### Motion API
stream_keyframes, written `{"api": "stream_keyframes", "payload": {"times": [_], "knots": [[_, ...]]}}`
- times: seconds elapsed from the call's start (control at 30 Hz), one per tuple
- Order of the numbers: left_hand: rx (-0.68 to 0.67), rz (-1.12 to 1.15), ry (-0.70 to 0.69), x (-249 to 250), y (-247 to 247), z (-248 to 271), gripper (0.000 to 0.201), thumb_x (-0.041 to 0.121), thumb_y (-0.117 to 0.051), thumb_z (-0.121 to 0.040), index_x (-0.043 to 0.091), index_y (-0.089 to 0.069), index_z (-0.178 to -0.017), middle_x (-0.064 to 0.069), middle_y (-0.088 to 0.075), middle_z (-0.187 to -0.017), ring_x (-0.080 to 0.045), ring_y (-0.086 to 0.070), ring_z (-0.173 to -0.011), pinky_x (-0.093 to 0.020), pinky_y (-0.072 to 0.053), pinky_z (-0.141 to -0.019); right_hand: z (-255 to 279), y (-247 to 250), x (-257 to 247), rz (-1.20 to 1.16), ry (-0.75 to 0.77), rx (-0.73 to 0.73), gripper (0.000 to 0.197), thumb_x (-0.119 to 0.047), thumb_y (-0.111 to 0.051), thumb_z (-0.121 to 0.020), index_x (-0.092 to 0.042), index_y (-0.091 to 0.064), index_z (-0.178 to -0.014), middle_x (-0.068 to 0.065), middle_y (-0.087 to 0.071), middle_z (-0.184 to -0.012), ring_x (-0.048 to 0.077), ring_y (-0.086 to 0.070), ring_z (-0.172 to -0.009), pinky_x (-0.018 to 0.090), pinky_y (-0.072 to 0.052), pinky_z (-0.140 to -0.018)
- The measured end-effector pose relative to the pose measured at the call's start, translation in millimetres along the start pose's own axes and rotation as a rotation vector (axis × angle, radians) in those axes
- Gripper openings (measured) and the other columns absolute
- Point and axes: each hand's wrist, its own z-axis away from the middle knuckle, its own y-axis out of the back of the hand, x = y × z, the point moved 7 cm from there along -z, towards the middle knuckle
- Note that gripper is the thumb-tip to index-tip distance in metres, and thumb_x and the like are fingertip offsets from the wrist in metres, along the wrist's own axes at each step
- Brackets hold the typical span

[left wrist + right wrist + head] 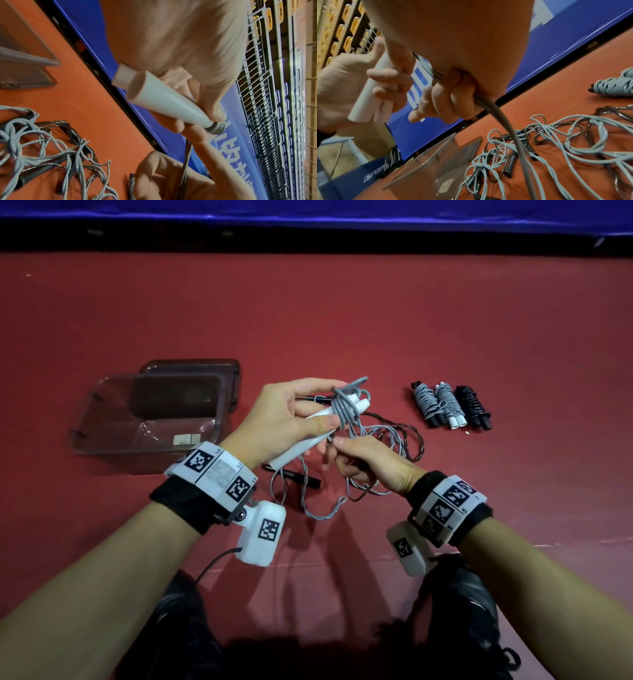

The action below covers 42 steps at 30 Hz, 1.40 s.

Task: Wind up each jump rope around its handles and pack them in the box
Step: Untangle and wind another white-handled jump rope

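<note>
My left hand grips the two white handles of a grey jump rope, held together above the red floor. A few turns of grey cord wrap the handles near their tops. My right hand pinches the grey cord just below the handles. In the left wrist view the white handles lie in my palm. Loose grey cord hangs down and tangles with a dark rope and its black handle on the floor. The clear box stands open at the left.
Three wound ropes, two grey and one black, lie side by side at the right. The box lid lies behind the box. A black strip and blue barrier run along the far edge of the red floor.
</note>
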Motion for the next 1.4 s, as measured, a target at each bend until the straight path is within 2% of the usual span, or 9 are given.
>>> {"api": "stream_keyframes", "payload": {"times": [0.2,0.33,0.5,0.77,0.97,1.07,1.2,1.3,1.4], "knots": [[0.044,-0.067,-0.002,-0.6,16.9,-3.1,0.042,-0.002,-0.074,-0.087,0.028,-0.068,-0.115,-0.010,-0.078,-0.082,-0.025,-0.067,-0.055,-0.041,-0.059,-0.062,-2.8,21.3,-17.4,-0.513,0.146,0.105,0.042,-0.056,-0.051,-0.087,-0.022,-0.073,-0.098,0.006,-0.065,-0.076,0.018,-0.035,-0.064,0.030,-0.021,-0.050],[-0.015,-0.187,-0.035,2.9,16.2,-5.6,0.051,-0.004,-0.077,-0.084,0.042,-0.075,-0.106,-0.015,-0.079,-0.094,-0.048,-0.071,-0.074,-0.054,-0.063,-0.074,1.4,43.3,-36.2,-0.299,0.066,0.246,0.088,-0.083,-0.023,-0.089,-0.014,-0.071,-0.115,0.003,-0.055,-0.072,0.018,-0.037,-0.055,0.036,-0.014,-0.054],[-0.095,-0.268,-0.045,4.6,10.7,-5.7,0.053,0.003,-0.080,-0.085,0.049,-0.074,-0.110,-0.011,-0.078,-0.103,-0.050,-0.071,-0.093,-0.057,-0.060,-0.081,5.9,44.9,-51.2,-0.120,0.106,0.365,0.034,-0.036,-0.057,-0.098,-0.014,-0.066,-0.073,0.006,-0.056,-0.060,0.018,-0.033,-0.046,0.029,-0.020,-0.049],[0.105,-0.041,-0.059,2.0,26.2,-0.5,0.046,0.001,-0.073,-0.090,0.023,-0.066,-0.130,-0.021,-0.077,-0.094,-0.029,-0.065,-0.062,-0.054,-0.057,-0.070,-1.9,18.5,-44.3,-0.554,0.125,0.197,0.022,-0.012,-0.046,-0.102,-0.017,-0.063,-0.114,-0.001,-0.058,-0.082,0.007,-0.029,-0.046,0.026,-0.008,-0.046],[0.072,0.019,-0.027,3.7,31.0,-2.1,0.062,0.010,-0.075,-0.086,0.034,-0.057,-0.140,-0.024,-0.076,-0.094,-0.023,-0.066,-0.058,-0.036,-0.058,-0.060,-2.0,15.3,-35.3,-0.446,0.070,0.290,0.054,-0.063,-0.032,-0.101,-0.025,-0.070,-0.095,-0.003,-0.033,-0.063,0.009,-0.016,-0.050,0.027,-0.006,-0.049],[0.024,-0.075,0.068,0.3,32.5,-3.1,0.067,0.008,-0.077,-0.086,0.026,-0.051,-0.144,-0.009,-0.078,-0.085,-0.020,-0.068,-0.058,-0.031,-0.058,-0.057,3.5,45.6,-38.2,-0.329,0.212,0.487,0.043,-0.045,-0.049,-0.104,-0.024,-0.077,-0.079,-0.002,-0.034,-0.062,0.009,-0.026,-0.051,0.021,-0.022,-0.047],[0.019,-0.307,0.160,-4.8,46.2,-3.8,0.030,0.007,-0.079,-0.087,0.019,-0.073,-0.114,-0.002,-0.079,-0.082,-0.016,-0.069,-0.059,-0.028,-0.057,-0.060,13.8,94.2,-38.4,-0.397,0.344,0.575,0.028,-0.039,-0.072,-0.091,-0.013,-0.076,-0.101,-0.004,-0.055,-0.070,0.009,-0.043,-0.060,0.021,-0.035,-0.061],[0.042,-0.289,0.169,-5.3,54.7,-2.7,0.029,0.007,-0.078,-0.088,0.025,-0.075,-0.110,-0.002,-0.080,-0.086,-0.017,-0.069,-0.060,-0.032,-0.060,-0.066,20.4,107.9,-40.3,-0.227,0.297,0.473,0.025,-0.013,-0.060,-0.099,-0.007,-0.064,-0.122,0.005,-0.063,-0.080,0.016,-0.058,-0.064,0.025,-0.051,-0.067],[0.084,-0.250,0.173,-6.3,57.7,-3.6,0.033,0.005,-0.077,-0.088,0.022,-0.074,-0.116,-0.003,-0.080,-0.088,-0.018,-0.068,-0.058,-0.030,-0.060,-0.063,16.9,95.5,-40.6,-0.024,0.165,0.315,0.020,0.000,-0.048,-0.102,-0.006,-0.067,-0.105,0.002,-0.061,-0.077,0.016,-0.053,-0.060,0.026,-0.046,-0.061]]}}
